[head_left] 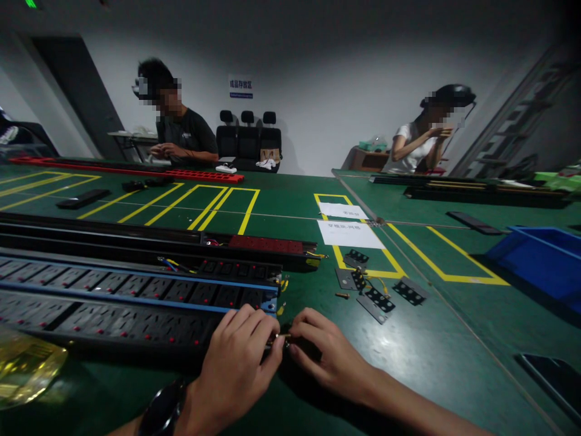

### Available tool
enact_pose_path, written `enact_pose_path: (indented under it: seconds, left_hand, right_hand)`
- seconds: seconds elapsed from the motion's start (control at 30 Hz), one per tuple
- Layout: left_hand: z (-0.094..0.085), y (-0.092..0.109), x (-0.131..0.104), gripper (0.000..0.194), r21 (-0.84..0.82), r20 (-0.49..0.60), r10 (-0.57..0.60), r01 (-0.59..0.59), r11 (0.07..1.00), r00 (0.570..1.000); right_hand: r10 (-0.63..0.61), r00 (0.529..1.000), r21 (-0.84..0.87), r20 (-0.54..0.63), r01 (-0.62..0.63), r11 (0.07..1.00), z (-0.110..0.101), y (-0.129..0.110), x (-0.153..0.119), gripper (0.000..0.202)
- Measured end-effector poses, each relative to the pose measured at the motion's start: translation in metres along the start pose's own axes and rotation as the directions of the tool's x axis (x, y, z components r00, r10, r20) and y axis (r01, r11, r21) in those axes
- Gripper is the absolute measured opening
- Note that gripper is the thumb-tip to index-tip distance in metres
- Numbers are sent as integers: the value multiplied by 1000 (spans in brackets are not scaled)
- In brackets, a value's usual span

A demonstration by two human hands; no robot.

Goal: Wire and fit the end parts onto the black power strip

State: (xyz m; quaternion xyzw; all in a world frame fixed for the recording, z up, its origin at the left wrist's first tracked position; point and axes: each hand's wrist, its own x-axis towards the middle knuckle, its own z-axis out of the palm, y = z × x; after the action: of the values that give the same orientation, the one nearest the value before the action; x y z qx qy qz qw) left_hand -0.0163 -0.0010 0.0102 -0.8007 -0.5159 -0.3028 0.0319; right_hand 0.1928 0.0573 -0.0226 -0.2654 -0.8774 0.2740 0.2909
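Note:
My left hand (242, 351), a dark watch on its wrist, is closed at the right end of the nearest black socket strip (131, 324). Facing it, my right hand (327, 351) is pinched, its fingertips almost meeting those of the left. Between them shows a tiny brass-coloured piece (284, 335), too small and covered to name. A blue-edged socket strip (181, 290) lies just behind, with yellow-green wires (282, 284) sticking out of its end. To the right of these are several dark perforated plates (411, 291) and a small brass-coloured screw-like piece (342, 295).
Two paper sheets (349, 234) lie on the green table (290, 206), inside yellow tape lines. A blue bin (540, 266) stands at right, above a phone-like slab (554, 381). A yellowish clear container (29, 369) sits at left. Two people work across the table.

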Motion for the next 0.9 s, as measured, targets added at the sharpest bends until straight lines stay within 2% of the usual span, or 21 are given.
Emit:
enact_pose_path:
  seconds: [0.2,0.53,0.9]
  left_hand:
    - [0,-1,0,12,9,-18,35,-34,999,999]
    - [0,-1,0,12,-23,-11,8,-9,1000,1000]
    - [-2,-2,1,13,-84,-10,32,-33,996,999]
  right_hand:
    - [23,1000,7,-12,-23,1000,2,1,-1,9]
    - [24,1000,55,-9,-23,998,2,1,0,10]
    - [34,999,66,-8,-34,997,3,3,-1,8]
